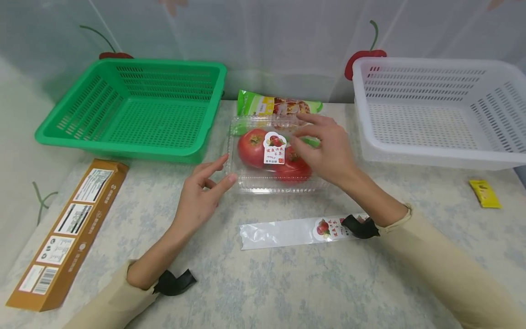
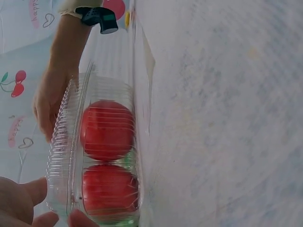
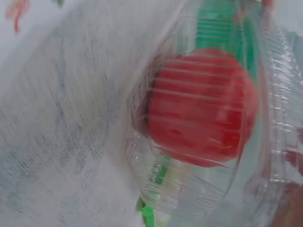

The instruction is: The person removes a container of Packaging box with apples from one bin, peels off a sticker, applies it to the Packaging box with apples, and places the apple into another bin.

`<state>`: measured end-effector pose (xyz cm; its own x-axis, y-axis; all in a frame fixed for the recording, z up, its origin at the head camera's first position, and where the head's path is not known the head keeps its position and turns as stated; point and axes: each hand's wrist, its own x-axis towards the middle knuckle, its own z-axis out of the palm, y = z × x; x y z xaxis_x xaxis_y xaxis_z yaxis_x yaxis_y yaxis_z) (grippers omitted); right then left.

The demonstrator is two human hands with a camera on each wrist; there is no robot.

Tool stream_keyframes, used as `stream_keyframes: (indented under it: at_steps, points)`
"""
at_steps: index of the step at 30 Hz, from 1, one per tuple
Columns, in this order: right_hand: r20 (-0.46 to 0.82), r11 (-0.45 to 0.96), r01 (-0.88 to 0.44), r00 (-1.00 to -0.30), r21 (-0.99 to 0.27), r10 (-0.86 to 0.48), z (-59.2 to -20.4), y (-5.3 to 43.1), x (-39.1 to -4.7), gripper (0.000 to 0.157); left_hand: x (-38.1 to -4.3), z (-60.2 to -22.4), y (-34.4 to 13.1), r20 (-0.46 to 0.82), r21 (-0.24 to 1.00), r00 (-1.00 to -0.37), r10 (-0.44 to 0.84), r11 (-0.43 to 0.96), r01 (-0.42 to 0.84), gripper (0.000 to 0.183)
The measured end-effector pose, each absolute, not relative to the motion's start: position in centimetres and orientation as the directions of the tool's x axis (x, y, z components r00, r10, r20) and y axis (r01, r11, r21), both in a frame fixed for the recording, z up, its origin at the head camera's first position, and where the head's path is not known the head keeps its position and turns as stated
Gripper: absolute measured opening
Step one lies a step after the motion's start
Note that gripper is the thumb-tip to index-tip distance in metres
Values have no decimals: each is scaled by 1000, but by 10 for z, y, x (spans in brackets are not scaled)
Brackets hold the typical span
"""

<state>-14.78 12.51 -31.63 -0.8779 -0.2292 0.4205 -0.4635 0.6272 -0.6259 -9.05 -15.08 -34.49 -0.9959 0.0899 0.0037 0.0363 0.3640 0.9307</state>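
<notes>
Two red apples (image 1: 251, 148) sit inside a clear plastic box (image 1: 263, 186) whose lid is down. On the lid lies a white apple sticker (image 1: 274, 155). My left hand (image 1: 198, 194) is at the box's left side, its fingers loosely extended and holding nothing. Over the right part of the lid is my right hand (image 1: 328, 151), fingers bent loosely near the sticker, with nothing seen between them. Whether its fingertips touch the lid is unclear. In the right wrist view, one apple (image 3: 203, 104) shows through the ribbed wall.
A green basket (image 1: 195, 151) stands at left and a white basket (image 1: 444, 157) at right. Behind the box lies a green food packet (image 1: 249, 103). A strip of stickers (image 1: 283, 233) is in front, an orange-brown carton (image 1: 78, 240) at left, a small yellow packet (image 1: 485, 193) at right.
</notes>
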Motion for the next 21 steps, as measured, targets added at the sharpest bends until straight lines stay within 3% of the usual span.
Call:
stream_keyframes:
  at_steps: [5,9,11,15,18,21]
  points:
    - [477,389,-433,-879,-813,19,-312,142,-126,20,-90,-347,-150,9,928,-996,87,369,41,51]
    - [416,68,-414,-870,-908,264,-308,166,-99,29,-90,-348,-150,12,925,-996,87,378,44,51]
    - [304,-108,-382,-851,-918,428,-307,182,-87,37,-90,-348,-150,15,917,-996,86,396,48,52]
    - [-75,-414,-261,-765,-872,640,-310,224,-71,48,-91,-348,-154,19,904,-996,86,423,54,52]
    - [-261,-518,-160,-717,-841,646,-318,261,-68,60,-93,-346,-157,20,911,-994,103,409,61,52]
    - [-337,-569,-91,-726,-817,599,-325,295,-72,64,-95,-345,-157,-17,936,-986,164,351,42,54]
